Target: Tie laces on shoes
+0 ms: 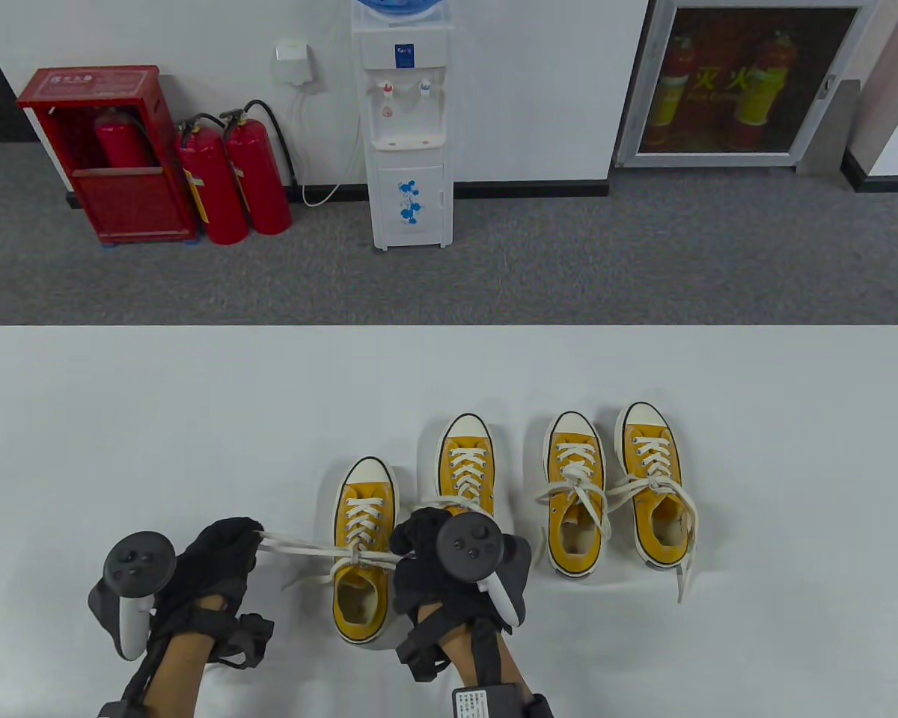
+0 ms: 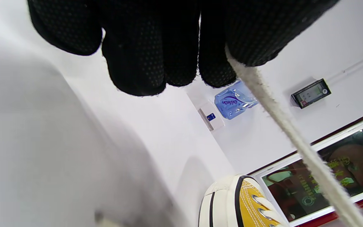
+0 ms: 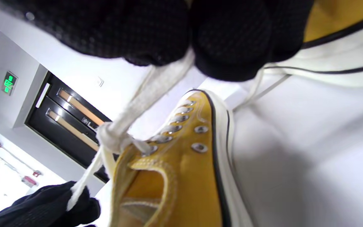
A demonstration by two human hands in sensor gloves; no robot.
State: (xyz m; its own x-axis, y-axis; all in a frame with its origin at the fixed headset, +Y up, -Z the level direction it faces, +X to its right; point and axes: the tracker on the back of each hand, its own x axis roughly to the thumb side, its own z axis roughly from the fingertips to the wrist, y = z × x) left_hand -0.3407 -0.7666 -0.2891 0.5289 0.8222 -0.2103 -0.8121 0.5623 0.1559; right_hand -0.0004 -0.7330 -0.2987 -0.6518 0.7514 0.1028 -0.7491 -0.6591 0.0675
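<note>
Several yellow canvas shoes with white toe caps stand on the white table (image 1: 120, 419). The nearest shoe (image 1: 361, 553) sits between my hands, a lace knot (image 1: 355, 556) above its tongue. My left hand (image 1: 221, 553) pinches a white lace loop (image 1: 299, 546) and draws it out to the left; the lace (image 2: 295, 138) runs taut from my fingers. My right hand (image 1: 419, 550) grips the other loop (image 3: 150, 91) just right of the knot (image 3: 112, 138). A second shoe (image 1: 465, 464) stands behind my right hand. The right pair (image 1: 614, 486) has tied bows.
Beyond the table's far edge, a water dispenser (image 1: 408, 127), red fire extinguishers (image 1: 232, 179) and a red cabinet (image 1: 112, 153) stand along the wall. A glass-fronted extinguisher cabinet (image 1: 748, 82) hangs at the back right.
</note>
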